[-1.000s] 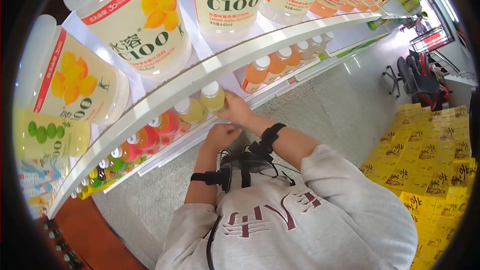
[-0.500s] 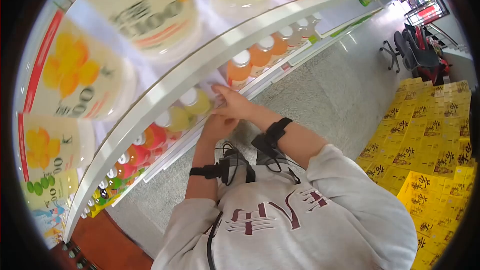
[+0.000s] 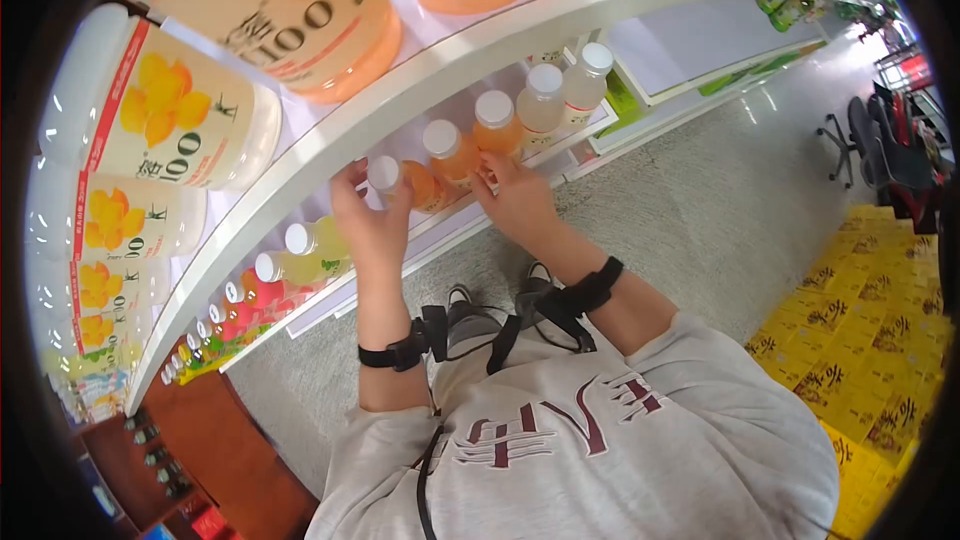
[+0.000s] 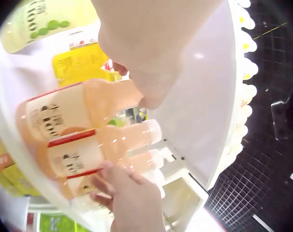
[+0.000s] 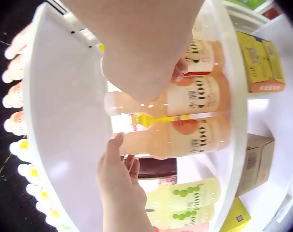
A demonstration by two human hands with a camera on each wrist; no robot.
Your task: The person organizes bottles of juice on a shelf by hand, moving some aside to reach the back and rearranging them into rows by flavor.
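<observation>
A row of orange drink bottles with white caps stands on the lower shelf under a white shelf edge (image 3: pixel 500 45). My left hand (image 3: pixel 365 210) grips the leftmost orange bottle (image 3: pixel 418 185) near its neck. My right hand (image 3: pixel 515 195) has its fingers curled on the orange bottle beside it (image 3: pixel 458 158). In the left wrist view the left hand (image 4: pixel 146 53) holds one orange bottle (image 4: pixel 64 111), and the right hand (image 4: pixel 129 198) holds the one below (image 4: pixel 74 154). The right wrist view shows the right hand (image 5: pixel 141 53) on an orange bottle (image 5: pixel 199 94), with the left hand (image 5: pixel 117 183) lower down.
Paler bottles (image 3: pixel 545 100) continue to the right, and yellow-green (image 3: pixel 320 240) and red bottles (image 3: pixel 245 300) to the left. Large C100 bottles (image 3: pixel 170 130) fill the upper shelf. Yellow cartons (image 3: pixel 880 320) are stacked on the floor at right, with chairs (image 3: pixel 880 155) beyond.
Both hands moved right along the shelf, from the yellow bottles to the orange ones. The left hand rose and now grips an orange bottle; the right hand holds its neighbour.
</observation>
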